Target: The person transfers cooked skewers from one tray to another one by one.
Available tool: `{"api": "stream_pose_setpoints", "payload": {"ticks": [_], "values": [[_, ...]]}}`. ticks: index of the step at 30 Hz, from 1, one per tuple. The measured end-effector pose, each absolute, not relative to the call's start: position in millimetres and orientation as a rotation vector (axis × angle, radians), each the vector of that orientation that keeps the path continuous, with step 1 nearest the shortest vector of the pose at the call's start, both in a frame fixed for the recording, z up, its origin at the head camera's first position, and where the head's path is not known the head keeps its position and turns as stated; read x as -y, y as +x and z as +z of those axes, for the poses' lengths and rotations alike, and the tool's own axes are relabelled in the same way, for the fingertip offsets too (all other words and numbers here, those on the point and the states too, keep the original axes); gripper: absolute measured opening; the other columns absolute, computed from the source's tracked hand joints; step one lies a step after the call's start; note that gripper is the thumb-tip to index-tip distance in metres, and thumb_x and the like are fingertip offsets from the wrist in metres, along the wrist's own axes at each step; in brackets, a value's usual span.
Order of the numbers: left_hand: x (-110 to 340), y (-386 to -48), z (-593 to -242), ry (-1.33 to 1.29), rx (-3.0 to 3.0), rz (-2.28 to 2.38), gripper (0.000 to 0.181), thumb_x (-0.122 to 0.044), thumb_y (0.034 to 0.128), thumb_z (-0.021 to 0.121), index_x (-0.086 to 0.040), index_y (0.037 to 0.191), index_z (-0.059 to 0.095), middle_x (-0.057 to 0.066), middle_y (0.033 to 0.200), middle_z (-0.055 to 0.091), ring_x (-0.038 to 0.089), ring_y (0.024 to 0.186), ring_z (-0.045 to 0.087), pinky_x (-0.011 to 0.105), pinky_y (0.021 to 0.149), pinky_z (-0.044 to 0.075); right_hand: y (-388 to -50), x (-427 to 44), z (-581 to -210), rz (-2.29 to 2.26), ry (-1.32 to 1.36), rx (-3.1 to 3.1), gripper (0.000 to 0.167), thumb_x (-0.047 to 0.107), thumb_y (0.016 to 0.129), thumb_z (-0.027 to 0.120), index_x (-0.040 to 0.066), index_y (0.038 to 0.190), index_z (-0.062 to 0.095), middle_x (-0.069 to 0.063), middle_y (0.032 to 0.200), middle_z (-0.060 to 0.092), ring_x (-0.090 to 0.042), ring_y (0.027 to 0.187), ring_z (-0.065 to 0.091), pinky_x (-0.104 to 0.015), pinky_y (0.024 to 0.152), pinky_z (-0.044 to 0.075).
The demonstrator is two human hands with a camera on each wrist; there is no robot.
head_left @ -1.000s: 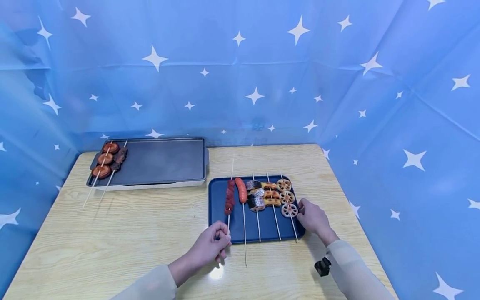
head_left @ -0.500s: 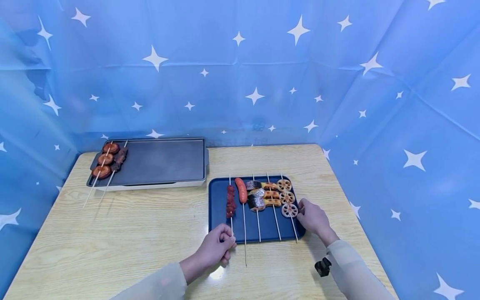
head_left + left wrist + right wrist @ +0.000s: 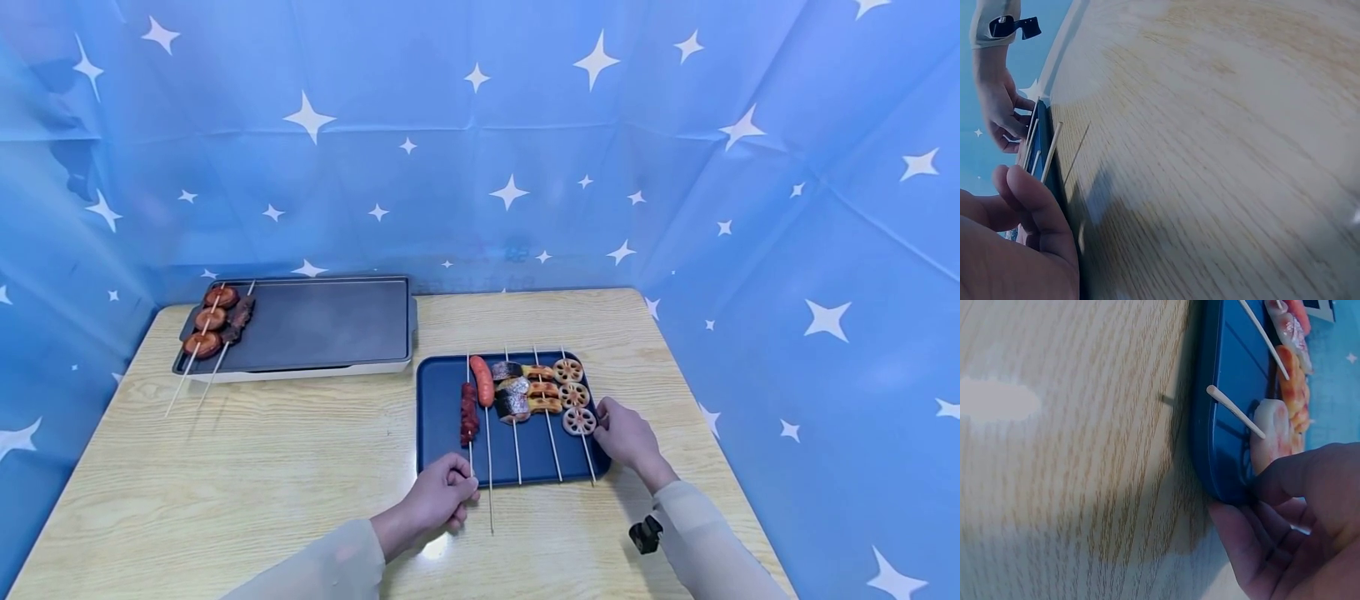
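Observation:
My left hand pinches the lower stick of a red meat skewer at the near edge of a dark blue tray. That skewer lies on the tray's left part, just left of a sausage skewer. My right hand grips the tray's right rim, thumb on the inside, as the right wrist view shows at the tray corner. Close to it lies a lotus root skewer. Between sausage and lotus root are a dark-skinned fish-like skewer and a browned yellow skewer.
At the back left stands a flat dark griddle. A skewer of round brown mushroom-like slices and a dark meat skewer lie across its left end, sticks overhanging the front. A starred blue curtain surrounds the wooden table.
My left hand has moved right and slightly nearer, bringing the red meat skewer down onto the tray beside the sausage skewer. My right hand has stayed on the tray rim.

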State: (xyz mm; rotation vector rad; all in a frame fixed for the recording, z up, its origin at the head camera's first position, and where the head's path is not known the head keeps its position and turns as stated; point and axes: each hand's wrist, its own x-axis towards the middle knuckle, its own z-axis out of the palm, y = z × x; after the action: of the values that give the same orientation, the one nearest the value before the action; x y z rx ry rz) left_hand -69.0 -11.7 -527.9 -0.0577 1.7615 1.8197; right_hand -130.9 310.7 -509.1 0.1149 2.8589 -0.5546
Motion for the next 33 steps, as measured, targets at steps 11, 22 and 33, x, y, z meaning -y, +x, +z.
{"api": "stream_pose_setpoints", "payload": {"ticks": [11,22,33], "values": [[10.0,-74.0,-525.4,-0.036,-1.799,1.768,0.016,-0.011,0.0936,0.061,0.001,0.101,0.053,0.014,0.086,0.07,0.008,0.045,0.052,0.02,0.039,0.041,-131.5,-310.6,-509.9,-0.553,0.123,-2.857,0.017,0.008,0.085,0.059,0.003,0.101,0.055,-0.012,0.09,0.068,-0.022,0.073,0.061,-0.037,0.06,0.045],[10.2,-79.0,-524.6,0.007,-2.034,1.6,0.012,-0.015,0.0904,0.066,-0.005,0.092,0.06,0.003,0.07,0.061,0.008,0.045,0.053,0.023,0.038,0.045,-131.8,-311.4,-513.4,-0.56,0.139,-2.839,0.017,0.01,0.087,0.059,0.003,0.103,0.055,-0.015,0.092,0.069,-0.023,0.075,0.063,-0.038,0.063,0.047],[15.0,-85.7,-519.7,0.041,-2.108,1.509,0.015,-0.019,0.0916,0.066,-0.006,0.099,0.06,0.004,0.08,0.064,0.008,0.046,0.053,0.023,0.041,0.045,-132.5,-310.6,-513.9,-0.549,0.133,-2.849,0.018,0.009,0.086,0.06,0.003,0.102,0.055,-0.013,0.09,0.069,-0.022,0.074,0.062,-0.037,0.062,0.046]]}}
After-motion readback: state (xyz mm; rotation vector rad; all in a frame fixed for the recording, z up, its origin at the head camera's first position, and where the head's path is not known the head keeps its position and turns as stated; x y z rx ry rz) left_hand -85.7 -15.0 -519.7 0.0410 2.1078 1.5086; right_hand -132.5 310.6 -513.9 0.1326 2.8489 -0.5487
